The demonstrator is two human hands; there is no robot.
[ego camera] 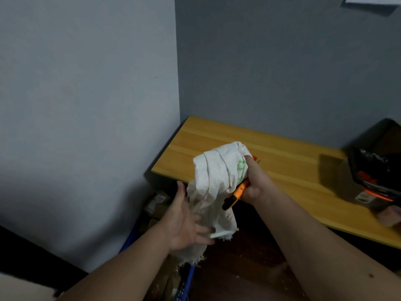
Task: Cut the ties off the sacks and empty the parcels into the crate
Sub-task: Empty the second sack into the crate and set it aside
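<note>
The white sack (213,192) hangs limp with its frayed mouth down, so it looks already untied and emptied — or nearly. The right hand (255,181) grips its bunched top together with an orange-handled cutter (235,195); the left hand (184,222) is spread open against the cloth. Below, parcels (157,205) lie inside a blue-edged crate (189,276). The wooden tabletop (282,161) edge sits just right; walls crowd the left.
</note>
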